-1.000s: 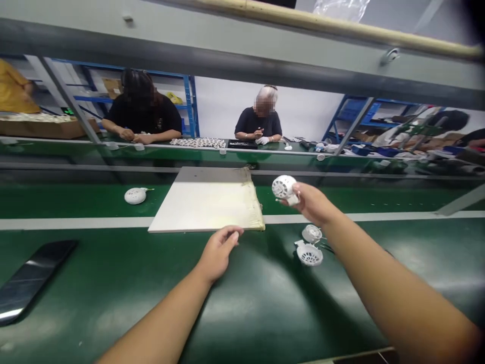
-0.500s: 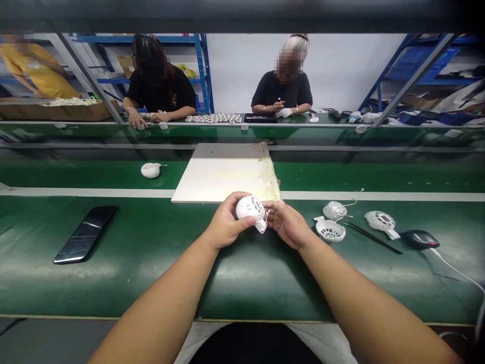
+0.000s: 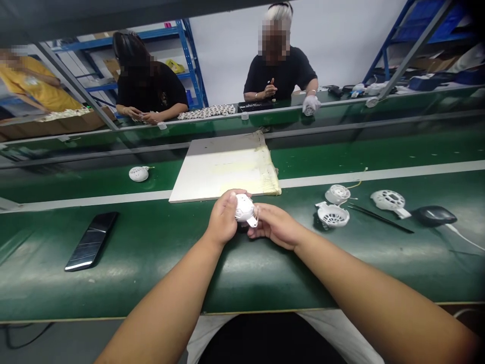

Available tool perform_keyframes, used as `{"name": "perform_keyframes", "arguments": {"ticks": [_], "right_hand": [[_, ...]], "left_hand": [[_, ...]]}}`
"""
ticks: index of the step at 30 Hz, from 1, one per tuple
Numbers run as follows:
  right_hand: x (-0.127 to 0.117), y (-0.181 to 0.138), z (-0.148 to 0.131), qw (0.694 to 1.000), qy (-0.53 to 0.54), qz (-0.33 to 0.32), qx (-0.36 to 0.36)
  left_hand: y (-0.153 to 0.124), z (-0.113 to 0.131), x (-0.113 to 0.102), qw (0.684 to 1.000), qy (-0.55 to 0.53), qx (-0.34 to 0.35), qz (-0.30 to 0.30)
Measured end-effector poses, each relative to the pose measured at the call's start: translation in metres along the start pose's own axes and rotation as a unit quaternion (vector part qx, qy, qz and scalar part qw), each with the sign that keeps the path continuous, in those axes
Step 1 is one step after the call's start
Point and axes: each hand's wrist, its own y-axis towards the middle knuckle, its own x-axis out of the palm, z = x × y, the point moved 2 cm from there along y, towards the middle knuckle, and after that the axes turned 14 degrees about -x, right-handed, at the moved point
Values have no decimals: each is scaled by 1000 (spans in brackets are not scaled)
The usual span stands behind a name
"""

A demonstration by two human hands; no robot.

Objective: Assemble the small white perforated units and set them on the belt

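Observation:
A rounded white mini fan housing [image 3: 244, 207] with slots and a short tab is gripped by my left hand [image 3: 222, 218], thumb on top and fingers curled round its far side. My right hand [image 3: 278, 225] is against the housing's right side, where its thumb and forefinger pinch at a thin wire beside the tab. The underside of the housing is hidden. On the green bench to the right lie a round white fan unit [image 3: 337, 193] with a yellow wire, an open white grille shell [image 3: 333, 216], black tweezers [image 3: 381, 218] and another white shell [image 3: 388, 199].
A black phone [image 3: 92, 241] lies at the left, and a black mouse-shaped device [image 3: 435, 216] with a white cable at the right. Beyond my hands is a white board [image 3: 223, 167]; left of it sits another white fan [image 3: 139, 174]. Co-workers sit across the bench.
My view has tilted. The housing has turned in my left hand, with its grille facing less toward me. My right fingers have closed in by the tab. A co-worker's gloved hand has reached forward onto a white part.

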Motion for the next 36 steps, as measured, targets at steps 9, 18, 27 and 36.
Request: {"name": "perform_keyframes", "arguments": {"ticks": [9, 18, 27, 36], "right_hand": [[0, -3, 2, 992, -96, -82, 3], [-5, 10, -11, 939, -154, 163, -261], [11, 5, 5, 943, -138, 141, -267], [2, 9, 0, 922, -278, 130, -236]], "left_hand": [[2, 2, -2, 999, 41, 0, 15], [-10, -3, 21, 999, 14, -10, -37], [-20, -2, 36, 999, 49, 2, -3], [-13, 4, 30, 996, 66, 66, -5]]}}
